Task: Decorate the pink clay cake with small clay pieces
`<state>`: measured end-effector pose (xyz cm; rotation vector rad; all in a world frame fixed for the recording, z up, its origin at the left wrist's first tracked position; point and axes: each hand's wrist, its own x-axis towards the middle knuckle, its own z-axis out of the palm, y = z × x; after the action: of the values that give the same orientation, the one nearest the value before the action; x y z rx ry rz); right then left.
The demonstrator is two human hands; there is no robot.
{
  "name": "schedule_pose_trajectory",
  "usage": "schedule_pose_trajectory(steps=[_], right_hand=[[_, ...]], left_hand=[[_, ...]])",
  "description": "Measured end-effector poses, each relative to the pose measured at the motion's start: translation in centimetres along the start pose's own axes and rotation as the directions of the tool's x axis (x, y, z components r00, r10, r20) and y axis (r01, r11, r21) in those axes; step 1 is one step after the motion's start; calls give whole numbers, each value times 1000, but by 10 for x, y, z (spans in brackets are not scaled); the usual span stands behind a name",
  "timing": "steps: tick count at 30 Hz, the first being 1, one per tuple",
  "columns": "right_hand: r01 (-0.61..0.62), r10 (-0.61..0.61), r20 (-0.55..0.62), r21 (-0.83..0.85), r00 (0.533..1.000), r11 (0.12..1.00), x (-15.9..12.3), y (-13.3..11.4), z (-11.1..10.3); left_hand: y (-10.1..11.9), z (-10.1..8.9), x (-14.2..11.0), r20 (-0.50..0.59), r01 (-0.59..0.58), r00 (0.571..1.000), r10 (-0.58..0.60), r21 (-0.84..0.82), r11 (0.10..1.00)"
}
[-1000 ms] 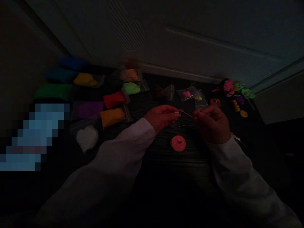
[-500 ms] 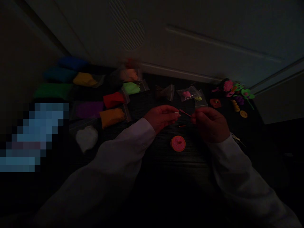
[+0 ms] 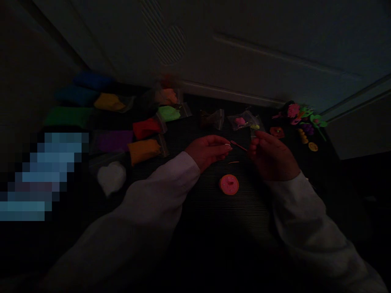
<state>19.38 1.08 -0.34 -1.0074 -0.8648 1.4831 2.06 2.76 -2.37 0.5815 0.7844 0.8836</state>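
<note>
My left hand (image 3: 210,150) is closed in a pinch, with a small white piece of clay (image 3: 227,145) at the fingertips. My right hand (image 3: 273,156) is held to the right with fingers curled together; whatever they hold, if anything, is too dark to make out. Between the hands lies a thin pink stick tool (image 3: 239,145) with a wider end, close to the right fingertips. Below it is a short thin orange strip (image 3: 233,162). Nearer to me a round pink clay piece (image 3: 229,185) has an orange rim, small pale dots and a raised bit in its middle.
Clay bags stand left and behind, among them orange (image 3: 144,150), red (image 3: 146,127), purple (image 3: 115,141) and white (image 3: 111,178). A pink clay bag (image 3: 240,121) lies at the back. Finished-looking clay flowers (image 3: 293,110) sit back right, before a pale panel (image 3: 259,69).
My right hand has turned and its fingertips have risen slightly. My left hand, the stick tool and the round clay piece have stayed put.
</note>
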Motion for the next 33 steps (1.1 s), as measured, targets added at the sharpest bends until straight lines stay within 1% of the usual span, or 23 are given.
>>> schedule_pose_trajectory(steps=[11, 15, 20, 28, 33], right_hand=[[-23, 23, 26, 1, 999, 1000, -1, -2, 1], [-43, 42, 31, 42, 999, 998, -1, -2, 0], [-29, 28, 11, 64, 1000, 998, 0, -2, 1], [-38, 39, -16, 57, 999, 998, 1, -1, 1], [-32, 31, 14, 49, 999, 998, 1, -1, 0]], left_hand=[[0, 1, 0, 1, -4, 1000, 4, -7, 1000], [0, 0, 0, 0, -2, 1000, 2, -1, 1000], [0, 0, 0, 0, 2, 1000, -2, 5, 1000], [1, 1, -1, 13, 3, 1000, -3, 4, 1000], [1, 1, 0, 5, 0, 1000, 0, 10, 1000]])
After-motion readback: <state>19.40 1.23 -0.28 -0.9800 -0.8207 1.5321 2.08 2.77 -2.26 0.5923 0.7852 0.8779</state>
